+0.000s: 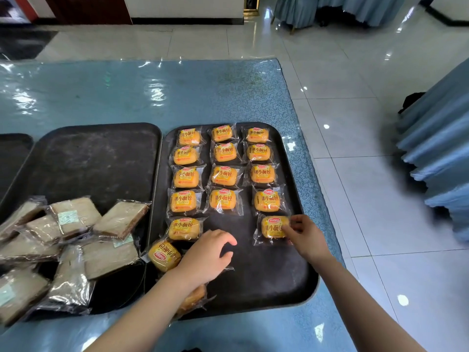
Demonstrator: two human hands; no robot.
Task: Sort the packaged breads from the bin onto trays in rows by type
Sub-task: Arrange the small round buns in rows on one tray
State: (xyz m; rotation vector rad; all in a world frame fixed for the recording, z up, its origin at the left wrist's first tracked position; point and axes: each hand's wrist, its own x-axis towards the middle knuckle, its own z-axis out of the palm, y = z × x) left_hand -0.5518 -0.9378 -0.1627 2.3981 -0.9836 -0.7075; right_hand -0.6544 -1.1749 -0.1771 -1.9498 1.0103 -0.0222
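Table [177, 97] under blue patterned cloth with clear plastic cover. Directly on it: two dark trays side by side, right tray [266, 275], left tray [88, 153], rims nearly touching.

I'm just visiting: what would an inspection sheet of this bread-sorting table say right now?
Surface: blue table under clear plastic.
Job's things: right tray holds yellow buns in three columns; middle tray holds sandwich packs, jumbled.
Clutter: loose bun lying turned round.
Hands: right hand pinches the nearest bun; left hand open above the tray.
Cables: nothing seen.
Surroundings: tiled floor, blue draped tables.
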